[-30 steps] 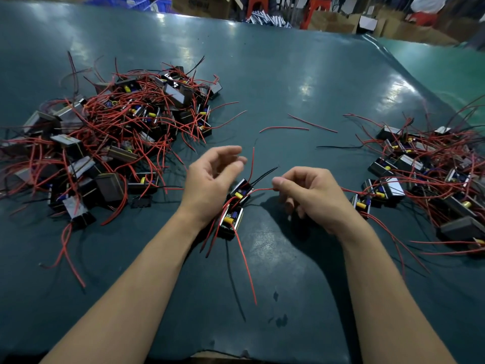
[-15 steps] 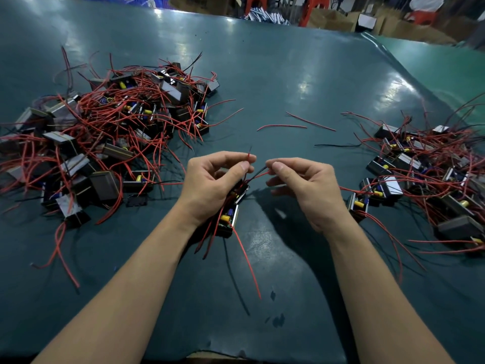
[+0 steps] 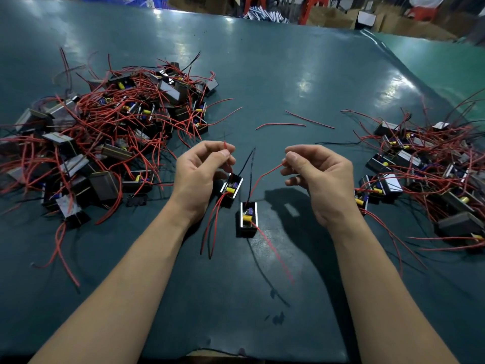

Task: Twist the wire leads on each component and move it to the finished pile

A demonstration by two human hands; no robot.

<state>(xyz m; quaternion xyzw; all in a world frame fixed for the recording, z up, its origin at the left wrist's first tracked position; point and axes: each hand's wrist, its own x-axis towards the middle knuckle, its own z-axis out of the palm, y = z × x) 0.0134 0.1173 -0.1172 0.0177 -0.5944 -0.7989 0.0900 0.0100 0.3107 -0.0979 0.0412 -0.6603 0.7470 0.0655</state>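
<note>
Two small black components lie on the dark green table between my hands. My left hand pinches the tip of a red lead between thumb and forefinger; that lead runs down to the component beside my palm. My right hand pinches the end of another red lead, which curves down to the second component nearer to me. Black leads stick up between the hands. A big pile of components lies on the left, and a smaller pile on the right.
Two loose red wire pieces and a black one lie on the table beyond my hands. The table's near edge is close to my elbows. Boxes and red stools stand past the far edge.
My hands have moved apart, each keeping a red lead. The two components, bunched under my left hand before, now lie separated, one nearer to me.
</note>
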